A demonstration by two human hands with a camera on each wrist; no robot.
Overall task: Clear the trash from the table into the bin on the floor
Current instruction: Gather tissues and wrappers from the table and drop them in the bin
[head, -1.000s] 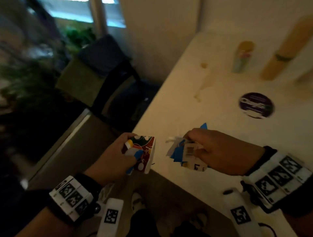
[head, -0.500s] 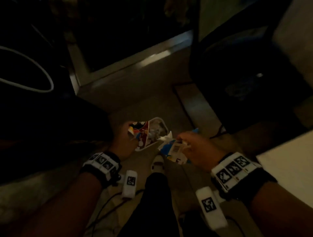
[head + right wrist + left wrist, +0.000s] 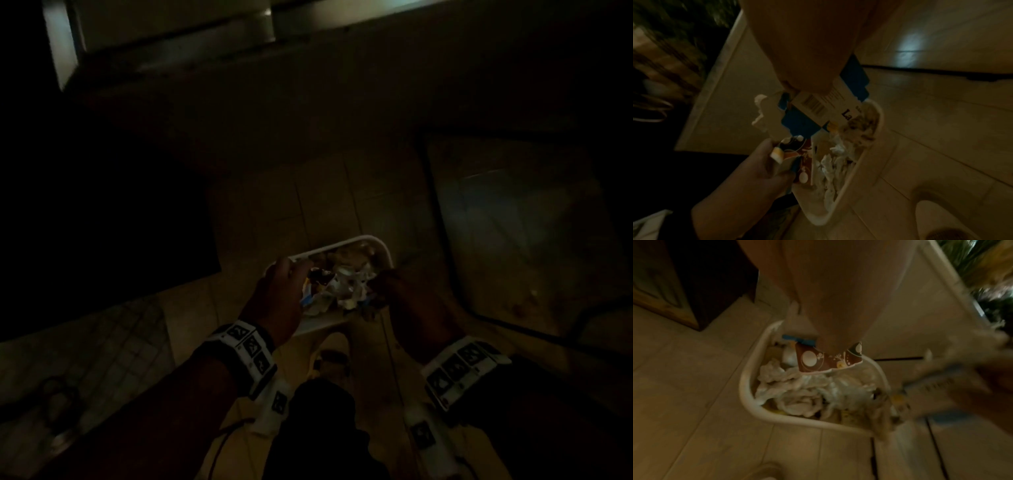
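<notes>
A white bin (image 3: 375,240) (image 3: 748,395) (image 3: 863,164) stands on the tiled floor, full of crumpled white paper (image 3: 797,391). My left hand (image 3: 284,291) (image 3: 760,164) hangs over the bin's left side and grips a flattened brown patterned carton (image 3: 824,361) (image 3: 799,155). My right hand (image 3: 404,294) hovers over the bin's right side. It pinches a torn blue and white carton with a barcode (image 3: 824,105), blurred in the left wrist view (image 3: 931,386).
A shoe (image 3: 330,356) (image 3: 937,217) stands on the floor just in front of the bin. A dark cupboard (image 3: 684,280) lies to the left and a dark mat (image 3: 520,222) to the right. The scene is very dim.
The view swung from the table edge down to the floor. Both hands carried their cartons down and now hang directly over the bin.
</notes>
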